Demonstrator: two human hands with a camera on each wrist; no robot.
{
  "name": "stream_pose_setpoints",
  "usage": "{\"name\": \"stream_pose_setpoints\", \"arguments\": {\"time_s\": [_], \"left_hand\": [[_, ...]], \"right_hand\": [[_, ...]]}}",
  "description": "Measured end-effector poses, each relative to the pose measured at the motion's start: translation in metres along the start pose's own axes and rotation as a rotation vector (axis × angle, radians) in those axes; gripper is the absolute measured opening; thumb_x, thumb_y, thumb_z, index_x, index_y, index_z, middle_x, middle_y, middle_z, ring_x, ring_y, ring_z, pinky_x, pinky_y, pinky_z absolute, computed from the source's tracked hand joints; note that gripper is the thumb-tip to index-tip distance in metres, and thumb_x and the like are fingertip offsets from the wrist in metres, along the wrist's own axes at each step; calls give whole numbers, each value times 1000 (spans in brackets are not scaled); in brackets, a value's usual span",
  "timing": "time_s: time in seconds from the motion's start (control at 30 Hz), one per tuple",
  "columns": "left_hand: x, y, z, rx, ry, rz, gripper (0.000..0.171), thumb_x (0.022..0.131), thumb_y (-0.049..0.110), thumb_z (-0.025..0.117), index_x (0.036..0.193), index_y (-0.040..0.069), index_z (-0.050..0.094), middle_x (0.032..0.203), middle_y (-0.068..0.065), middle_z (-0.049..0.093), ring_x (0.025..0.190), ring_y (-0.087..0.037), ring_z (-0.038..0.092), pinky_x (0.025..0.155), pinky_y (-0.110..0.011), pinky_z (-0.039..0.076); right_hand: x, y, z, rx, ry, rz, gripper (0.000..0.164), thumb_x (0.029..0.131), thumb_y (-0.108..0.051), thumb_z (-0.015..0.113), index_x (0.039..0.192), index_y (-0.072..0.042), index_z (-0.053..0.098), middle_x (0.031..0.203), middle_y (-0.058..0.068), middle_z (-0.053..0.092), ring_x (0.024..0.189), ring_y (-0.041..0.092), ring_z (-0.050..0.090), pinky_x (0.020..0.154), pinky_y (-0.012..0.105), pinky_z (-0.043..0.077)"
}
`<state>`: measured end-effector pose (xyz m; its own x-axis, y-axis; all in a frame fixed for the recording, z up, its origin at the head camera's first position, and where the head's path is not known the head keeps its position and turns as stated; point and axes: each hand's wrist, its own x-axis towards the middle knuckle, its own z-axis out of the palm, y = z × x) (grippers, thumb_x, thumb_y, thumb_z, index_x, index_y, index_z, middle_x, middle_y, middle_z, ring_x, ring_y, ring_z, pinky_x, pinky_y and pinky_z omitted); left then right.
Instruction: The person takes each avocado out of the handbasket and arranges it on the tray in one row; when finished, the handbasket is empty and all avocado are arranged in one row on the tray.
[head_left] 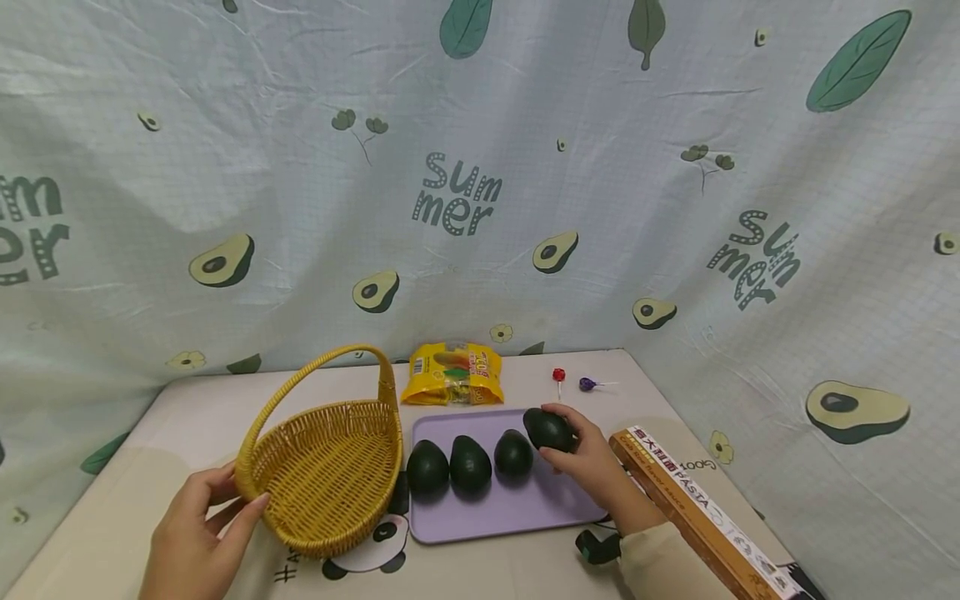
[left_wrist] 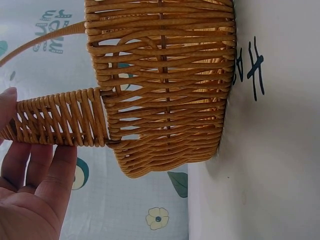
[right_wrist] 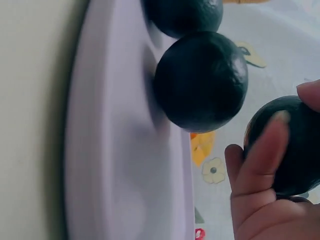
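My left hand grips the yellow wicker basket where its tall handle joins the rim. In the left wrist view the thumb and fingers lie on both sides of the woven handle base. The basket stands upright and has nothing in it. Over the right part of a light purple tray, my right hand holds a dark green avocado, raised off the tray in the right wrist view. Three more avocados sit in a row on the tray, the nearest being the right-hand avocado.
Behind the tray lies a yellow snack bag. A red lollipop and a purple lollipop lie at the back right. A long pasta box runs beside my right forearm. A small black object lies before the tray.
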<state>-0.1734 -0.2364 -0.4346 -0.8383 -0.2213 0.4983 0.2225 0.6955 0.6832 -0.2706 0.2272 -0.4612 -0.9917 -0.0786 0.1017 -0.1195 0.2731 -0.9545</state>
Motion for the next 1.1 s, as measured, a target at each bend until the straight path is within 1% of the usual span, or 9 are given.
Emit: {"name": "stream_pose_setpoints", "arguments": {"time_s": [0.1, 0.2, 0.37, 0.43, 0.57, 0.63, 0.77, 0.97, 1.1], "left_hand": [[0, 1, -1, 4, 1, -1, 52, 83, -6, 81, 128, -2, 54, 121, -16, 60, 96, 24, 41, 73, 6, 46], [-1, 3, -1, 5, 5, -9, 52, 83, -7, 81, 127, -2, 54, 120, -16, 60, 96, 23, 41, 73, 5, 47], [-1, 4, 0, 16, 10, -18, 51, 83, -7, 81, 126, -2, 54, 119, -15, 60, 96, 22, 42, 73, 5, 48], [-1, 4, -1, 15, 10, -17, 51, 83, -7, 81, 126, -2, 54, 119, -16, 60, 95, 21, 42, 72, 3, 50], [-1, 4, -1, 19, 11, -15, 51, 82, -7, 81, 126, -2, 54, 119, -16, 60, 96, 22, 41, 72, 3, 50], [-1, 5, -1, 19, 13, -9, 51, 82, -7, 81, 125, -2, 54, 119, -15, 60, 96, 22, 41, 73, 5, 47], [-1, 5, -1, -7, 19, 5, 52, 82, -9, 81, 126, -2, 55, 119, -16, 60, 96, 23, 42, 73, 7, 45], [-1, 5, 0, -8, 18, -2, 52, 82, -9, 81, 126, -2, 54, 119, -16, 60, 95, 23, 41, 73, 8, 44], [-1, 5, -1, -8, 16, -2, 52, 82, -9, 81, 126, -2, 55, 120, -16, 60, 95, 23, 42, 73, 7, 45]], "right_hand": [[0, 4, -2, -78, 9, -27, 63, 83, -6, 82, 140, -23, 59, 146, 14, 54, 123, 35, 55, 91, 39, 59], [0, 9, -3, -153, 22, -45, 63, 82, -11, 84, 139, -24, 60, 144, 12, 57, 128, 34, 55, 105, 43, 52], [0, 15, -4, -252, 39, -52, 61, 79, -15, 87, 134, -23, 63, 141, 13, 59, 125, 35, 57, 105, 52, 52], [0, 17, -3, -300, 39, -56, 60, 78, -15, 88, 132, -24, 64, 140, 13, 61, 123, 35, 58, 104, 55, 52], [0, 22, -2, -373, 40, -48, 59, 77, -18, 88, 130, -26, 63, 137, 11, 62, 120, 33, 58, 103, 54, 52], [1, 24, -2, -389, 39, -44, 60, 77, -18, 88, 131, -27, 63, 138, 10, 62, 120, 32, 58, 103, 54, 52], [1, 27, -2, -408, 40, -34, 63, 77, -20, 89, 133, -27, 62, 138, 10, 62, 120, 31, 58, 102, 57, 52], [2, 31, -3, -436, -2, -18, 66, 75, -21, 91, 135, -26, 61, 137, 11, 62, 121, 33, 58, 103, 60, 51], [2, 29, -3, -442, -28, -4, 68, 75, -22, 92, 135, -27, 61, 138, 11, 62, 122, 33, 58, 104, 61, 51]]}}
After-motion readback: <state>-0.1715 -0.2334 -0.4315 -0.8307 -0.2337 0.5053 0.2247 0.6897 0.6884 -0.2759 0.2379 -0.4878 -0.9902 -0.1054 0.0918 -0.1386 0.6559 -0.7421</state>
